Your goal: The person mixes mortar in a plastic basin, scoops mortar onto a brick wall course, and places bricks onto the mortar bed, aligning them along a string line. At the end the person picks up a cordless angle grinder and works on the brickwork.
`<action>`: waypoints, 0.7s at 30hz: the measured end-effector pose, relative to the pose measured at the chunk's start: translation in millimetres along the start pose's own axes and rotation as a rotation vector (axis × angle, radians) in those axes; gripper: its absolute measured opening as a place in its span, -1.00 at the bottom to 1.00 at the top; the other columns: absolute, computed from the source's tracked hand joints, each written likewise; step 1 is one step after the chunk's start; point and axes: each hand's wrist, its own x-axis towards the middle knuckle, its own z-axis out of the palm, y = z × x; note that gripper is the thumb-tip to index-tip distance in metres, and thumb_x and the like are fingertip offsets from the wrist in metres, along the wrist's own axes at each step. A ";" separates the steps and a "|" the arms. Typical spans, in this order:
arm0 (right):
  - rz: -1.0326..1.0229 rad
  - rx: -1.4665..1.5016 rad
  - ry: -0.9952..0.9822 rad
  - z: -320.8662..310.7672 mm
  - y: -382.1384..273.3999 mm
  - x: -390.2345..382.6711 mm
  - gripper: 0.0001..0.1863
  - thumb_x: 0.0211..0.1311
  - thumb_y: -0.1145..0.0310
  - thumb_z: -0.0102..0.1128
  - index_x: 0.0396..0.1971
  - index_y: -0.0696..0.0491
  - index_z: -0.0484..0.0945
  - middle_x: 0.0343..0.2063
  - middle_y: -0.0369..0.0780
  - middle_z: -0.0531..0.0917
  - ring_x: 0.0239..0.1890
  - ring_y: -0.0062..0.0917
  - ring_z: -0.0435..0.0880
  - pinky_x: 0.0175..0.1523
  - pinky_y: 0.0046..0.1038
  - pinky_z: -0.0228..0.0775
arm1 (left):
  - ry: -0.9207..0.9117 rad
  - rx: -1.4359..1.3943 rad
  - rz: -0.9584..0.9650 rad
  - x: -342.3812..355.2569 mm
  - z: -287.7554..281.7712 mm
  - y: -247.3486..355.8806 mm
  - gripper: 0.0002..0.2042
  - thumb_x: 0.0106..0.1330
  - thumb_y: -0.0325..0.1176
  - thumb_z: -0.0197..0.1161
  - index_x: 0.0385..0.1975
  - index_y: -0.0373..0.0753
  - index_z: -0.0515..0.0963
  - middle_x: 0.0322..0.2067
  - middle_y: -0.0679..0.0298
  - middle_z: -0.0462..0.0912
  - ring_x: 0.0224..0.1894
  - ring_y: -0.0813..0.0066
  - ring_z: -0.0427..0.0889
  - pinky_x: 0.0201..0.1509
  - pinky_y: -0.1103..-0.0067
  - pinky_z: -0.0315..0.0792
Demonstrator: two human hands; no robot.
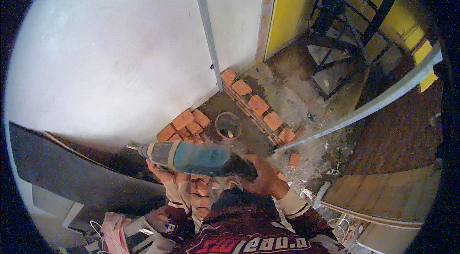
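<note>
A long teal power tool lies level across the front of my body, blurred a little. Its metal nose points left and its front collar is tan; the exact kind is unclear. My right hand is wrapped round the black rear end. Under the tan front section, my left hand grips the tool from below, its fingers partly hidden. Beyond the tool, loose orange bricks are heaped against the white wall. A round bucket stands on the dark floor beside a low brick row.
A grey metal post rises along the white wall. A pale bar slants across the right side. Far right, a black metal frame stands near a yellow wall. Dark boards lean at left; a pink cloth lies lower left.
</note>
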 end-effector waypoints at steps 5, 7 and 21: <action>0.067 0.220 0.084 6.8 40.8 35.6 -0.20 0.09 0.13 0.59 0.25 0.17 0.38 0.04 -0.12 0.66 0.01 -0.26 0.70 0.15 -0.28 0.54 | 0.082 -0.164 -0.292 27.0 41.3 -4.8 -0.56 0.54 0.09 0.00 0.21 -0.04 0.51 -0.03 0.26 0.68 0.04 0.26 0.65 0.19 0.32 0.54; 0.346 0.385 -0.021 17.9 81.4 46.6 -0.11 0.15 0.15 0.49 0.42 0.12 0.24 0.27 -0.07 0.50 0.28 -0.23 0.51 0.36 -0.24 0.33 | -0.052 -0.028 -0.287 32.6 37.2 -20.5 -0.55 0.52 0.10 0.07 0.21 -0.04 0.51 -0.07 0.28 0.67 0.00 0.27 0.65 0.14 0.35 0.57; 1.241 1.532 0.084 86.1 290.4 58.5 -0.48 0.23 0.36 0.38 0.19 0.02 0.48 -0.14 -0.17 0.72 -0.37 -0.37 0.74 -0.33 -0.33 0.67 | 0.053 0.438 -0.796 173.8 -79.2 -231.3 -0.42 0.36 0.35 0.11 -0.02 -0.06 0.64 -0.21 0.28 0.71 -0.20 0.30 0.70 -0.08 0.27 0.64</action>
